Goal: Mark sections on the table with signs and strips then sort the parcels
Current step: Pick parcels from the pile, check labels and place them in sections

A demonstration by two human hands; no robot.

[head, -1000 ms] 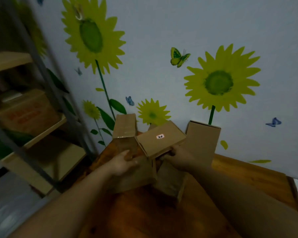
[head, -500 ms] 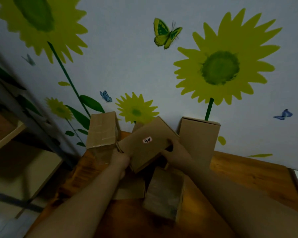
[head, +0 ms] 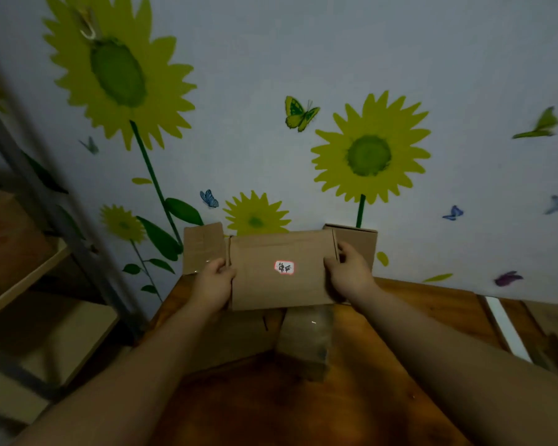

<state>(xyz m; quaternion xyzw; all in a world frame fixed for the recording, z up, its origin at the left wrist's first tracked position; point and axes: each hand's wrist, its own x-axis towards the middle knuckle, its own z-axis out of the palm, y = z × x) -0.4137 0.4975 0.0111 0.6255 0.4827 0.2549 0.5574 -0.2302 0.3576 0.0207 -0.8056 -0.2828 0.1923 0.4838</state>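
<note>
A flat brown cardboard parcel (head: 271, 291) with a small white label (head: 284, 267) is held level above the wooden table (head: 416, 304). My left hand (head: 215, 284) grips its left edge and my right hand (head: 348, 273) grips its right edge. Behind it, two more parcels stand against the wall: one at the left (head: 203, 247) and one at the right (head: 361, 243). Below the held parcel lie a taped parcel (head: 306, 342) and another flat one (head: 239, 336), partly hidden by my arms.
A wall with sunflower and butterfly stickers (head: 369, 154) rises right behind the table. A metal shelf unit (head: 45, 275) with wooden boards and a box stands at the left. A pale strip (head: 506, 329) crosses the table at the far right.
The labelled parcel was tilted and turned; now it is level and square to me, raised slightly, with a hand on each side. The view has also shifted.
</note>
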